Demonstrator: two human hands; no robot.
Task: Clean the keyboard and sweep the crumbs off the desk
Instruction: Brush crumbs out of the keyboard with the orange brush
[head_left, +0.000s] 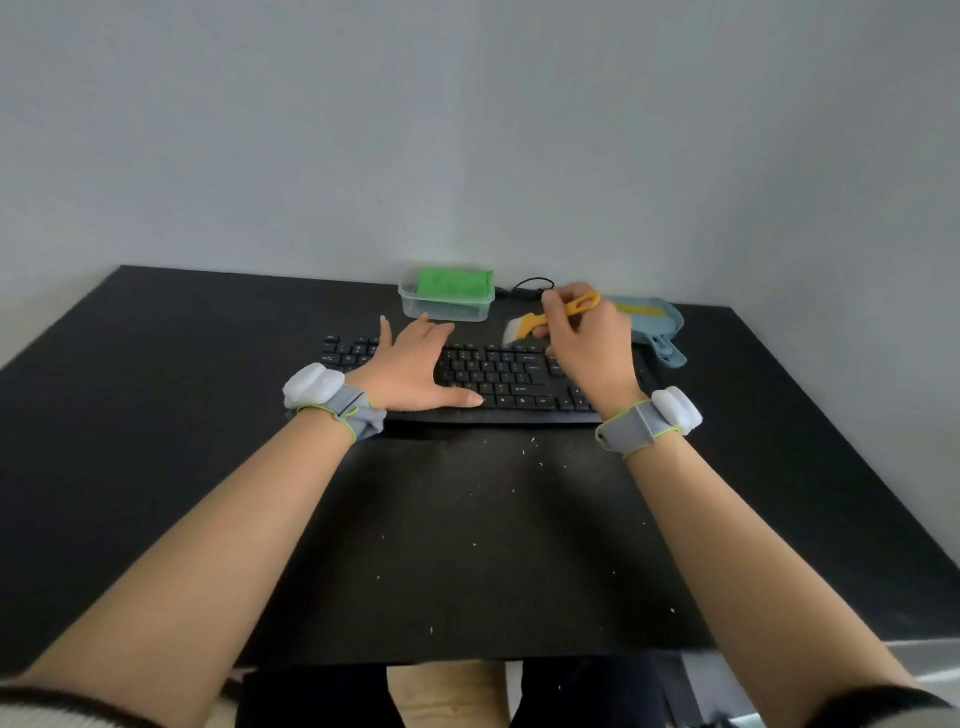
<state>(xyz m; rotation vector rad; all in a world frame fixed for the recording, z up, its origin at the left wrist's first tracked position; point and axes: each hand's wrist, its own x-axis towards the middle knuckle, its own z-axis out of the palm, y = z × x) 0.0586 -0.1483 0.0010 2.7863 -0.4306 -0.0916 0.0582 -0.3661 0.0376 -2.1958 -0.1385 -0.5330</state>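
Fingers of my right hand pinch one yellow brush above the single black keyboard mid-desk; my left hand lies flat, fingers spread, on its keys. One clear tub holds a green cloth. Pale crumbs dot the desk.

Your left hand lies flat on the black keyboard; your right hand grips the small yellow-handled brush, bristles at its back edge, white crumbs nearby on the black desk.

No readable text (keyboard key legends too blurred)
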